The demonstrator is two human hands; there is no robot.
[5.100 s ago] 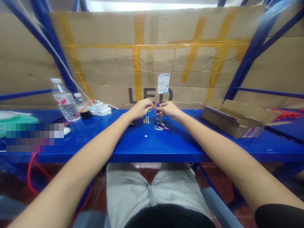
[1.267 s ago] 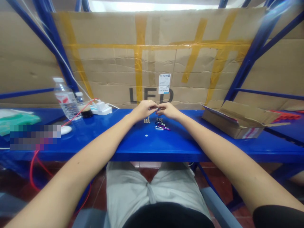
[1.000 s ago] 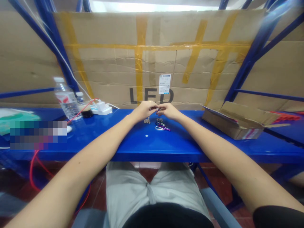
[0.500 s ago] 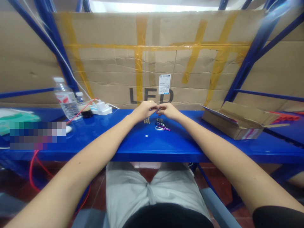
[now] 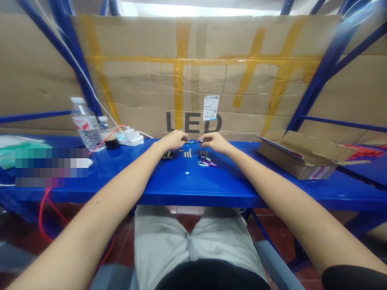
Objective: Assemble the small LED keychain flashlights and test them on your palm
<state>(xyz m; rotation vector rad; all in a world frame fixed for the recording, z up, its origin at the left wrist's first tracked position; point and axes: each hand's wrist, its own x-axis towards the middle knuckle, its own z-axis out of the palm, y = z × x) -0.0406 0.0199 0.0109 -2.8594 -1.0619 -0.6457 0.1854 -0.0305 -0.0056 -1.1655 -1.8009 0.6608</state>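
Top, black, plain where seen: rounded front [image 5: 211,276] at the near edge, short sleeve [image 5: 353,278] at the near right corner. Trousers [image 5: 163,233], light grey, loose, creased, with centre seam and narrow grey strip [image 5: 191,246] at the middle, waist covered by the top. Left forearm [image 5: 101,203] with one small spot, right forearm [image 5: 287,193], left hand [image 5: 173,140] and right hand [image 5: 215,141], all bare
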